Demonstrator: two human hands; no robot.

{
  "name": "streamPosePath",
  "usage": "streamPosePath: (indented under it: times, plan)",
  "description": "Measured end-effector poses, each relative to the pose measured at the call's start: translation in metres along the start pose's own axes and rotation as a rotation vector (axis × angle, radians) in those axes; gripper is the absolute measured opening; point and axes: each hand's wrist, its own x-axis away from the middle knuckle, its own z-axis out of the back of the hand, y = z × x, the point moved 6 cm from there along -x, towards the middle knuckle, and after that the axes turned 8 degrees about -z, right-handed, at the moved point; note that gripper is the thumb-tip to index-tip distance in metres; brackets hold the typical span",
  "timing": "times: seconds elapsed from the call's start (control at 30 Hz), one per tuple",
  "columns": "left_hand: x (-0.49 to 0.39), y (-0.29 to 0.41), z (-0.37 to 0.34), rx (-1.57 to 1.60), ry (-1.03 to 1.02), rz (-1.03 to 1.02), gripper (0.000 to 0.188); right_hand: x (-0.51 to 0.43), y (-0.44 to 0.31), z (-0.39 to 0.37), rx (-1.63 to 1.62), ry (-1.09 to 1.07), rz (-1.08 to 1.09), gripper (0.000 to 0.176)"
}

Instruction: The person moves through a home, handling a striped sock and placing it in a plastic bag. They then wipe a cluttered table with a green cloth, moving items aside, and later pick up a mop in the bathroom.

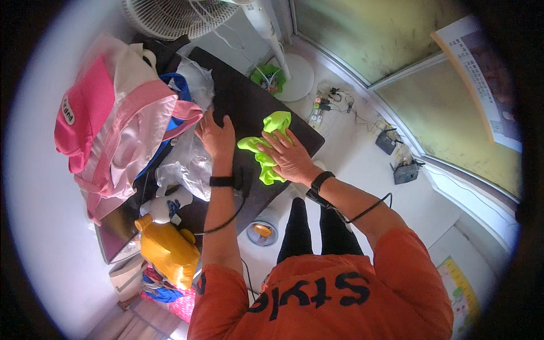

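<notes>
My left hand (216, 138) reaches over the dark tabletop (238, 97), against a clear plastic bag (182, 163) and close to the end of a pink fabric strap (187, 111). Its thumb stands apart from the fingers, and I see nothing held in it. My right hand (293, 159) lies palm down over a bunched, bright yellow-green cloth (278, 122), holding it on the table near the right edge. Folds of the cloth stick out around the fingers. A dark band with a cable sits on each wrist.
Pink and white fabric (136, 114) and a pink cap (91, 114) are heaped at left. Nearer stand a white bottle (168, 206) and an orange-yellow container (170, 250). A fan base (299, 78), power strip (316, 112), and two black boxes (386, 142) with cables lie on the floor.
</notes>
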Motion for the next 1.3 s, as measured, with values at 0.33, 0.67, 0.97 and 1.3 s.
streamPosePath:
  times: [0.33,0.67,0.97,1.3]
  plan:
    - [0.018,-0.001,0.091,-0.319,-0.215,-0.049,0.034,-0.002,0.01,0.004,-0.083,-0.022,0.035,0.076]
    - [-0.059,-0.02,-0.022,-0.011,-0.012,-0.047,0.062,-0.002,0.012,0.004,-0.105,-0.007,0.019,0.082]
    - [-0.104,-0.056,-0.063,0.104,-0.235,0.336,0.069,-0.003,0.008,-0.003,-0.113,-0.067,0.024,0.081]
    - [-0.057,-0.109,-0.017,0.047,0.028,-0.176,0.061,-0.003,0.013,0.003,-0.155,-0.039,0.029,0.083]
